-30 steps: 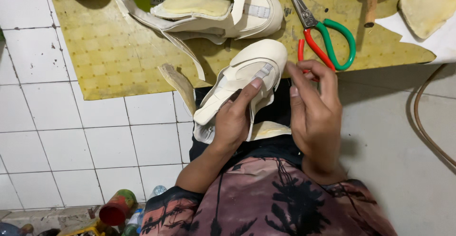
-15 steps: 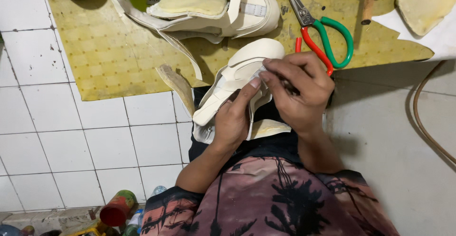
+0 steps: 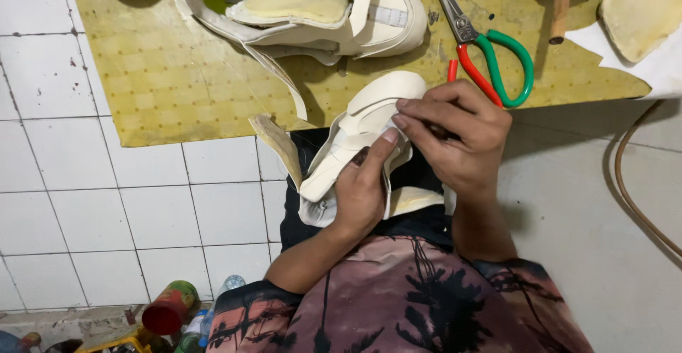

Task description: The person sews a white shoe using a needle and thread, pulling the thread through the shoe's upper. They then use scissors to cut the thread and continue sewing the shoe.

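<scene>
A cream-white shoe point(image 3: 355, 129) lies across my lap, toe pointing away from me. My left hand point(image 3: 362, 186) grips its side from below, thumb pressed on the upper. My right hand point(image 3: 455, 133) lies over the top of the shoe, fingers curled and pressing on the strap area. A loose tan strip point(image 3: 280, 147) hangs off the shoe's left side. A second cream shoe point(image 3: 312, 5) with a yellow-green lining rests open on the yellow mat point(image 3: 163, 76) ahead.
Scissors point(image 3: 490, 58) with one red and one green handle lie on the mat by my right hand. A wooden tool handle point(image 3: 561, 5) and a tan insole point(image 3: 643, 8) sit at top right. A hose point(image 3: 632, 182) curves at right. Cans and bottles point(image 3: 174, 310) stand bottom left.
My right hand moved from beside the shoe onto its top and now presses there. The left hand keeps its grip; the view shifted slightly.
</scene>
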